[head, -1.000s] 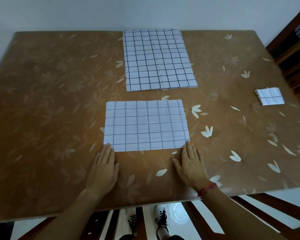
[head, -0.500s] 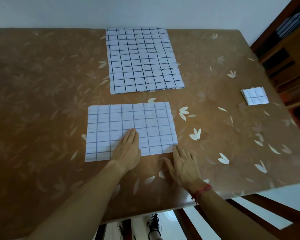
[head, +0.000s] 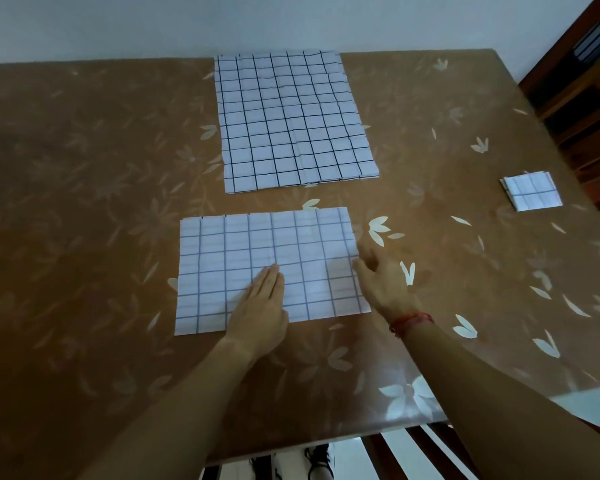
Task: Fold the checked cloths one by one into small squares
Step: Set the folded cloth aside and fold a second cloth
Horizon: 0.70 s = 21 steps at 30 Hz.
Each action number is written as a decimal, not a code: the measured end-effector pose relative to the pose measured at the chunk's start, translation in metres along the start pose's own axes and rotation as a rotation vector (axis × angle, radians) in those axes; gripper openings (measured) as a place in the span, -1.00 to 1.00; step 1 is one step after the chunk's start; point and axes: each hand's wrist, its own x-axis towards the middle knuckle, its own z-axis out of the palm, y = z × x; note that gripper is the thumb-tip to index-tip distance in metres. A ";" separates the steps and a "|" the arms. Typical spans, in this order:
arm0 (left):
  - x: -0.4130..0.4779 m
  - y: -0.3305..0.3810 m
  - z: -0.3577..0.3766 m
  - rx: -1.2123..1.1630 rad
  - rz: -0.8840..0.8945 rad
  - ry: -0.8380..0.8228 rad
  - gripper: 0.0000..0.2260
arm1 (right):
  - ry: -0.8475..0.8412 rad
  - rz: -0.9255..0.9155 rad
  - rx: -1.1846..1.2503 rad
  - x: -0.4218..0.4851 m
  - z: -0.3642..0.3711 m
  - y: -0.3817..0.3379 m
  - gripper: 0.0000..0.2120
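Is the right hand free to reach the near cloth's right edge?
Likely yes: the right hand sits at that edge of the near cloth, nothing between; the left hand lies flat mid-cloth.

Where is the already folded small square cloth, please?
In the head view, the small folded square lies at the right of the table, right of the far cloth.

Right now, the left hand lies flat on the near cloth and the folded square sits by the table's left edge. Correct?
No: the head view shows the folded square by the right edge. The left hand lies flat on the near cloth.
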 end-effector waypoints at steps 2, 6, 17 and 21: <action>0.000 0.000 0.000 0.002 0.002 0.008 -0.44 | -0.020 0.063 0.053 0.004 0.003 -0.005 -0.87; 0.000 0.001 -0.001 -0.029 -0.001 0.017 -0.44 | -0.027 0.129 0.141 0.014 0.008 -0.012 -0.80; 0.000 -0.002 0.003 -0.061 -0.003 0.028 -0.42 | -0.054 0.404 0.396 0.030 0.008 -0.023 -0.72; -0.001 -0.003 0.003 -0.069 0.007 0.035 -0.43 | -0.045 0.416 0.423 0.029 0.008 -0.017 -0.74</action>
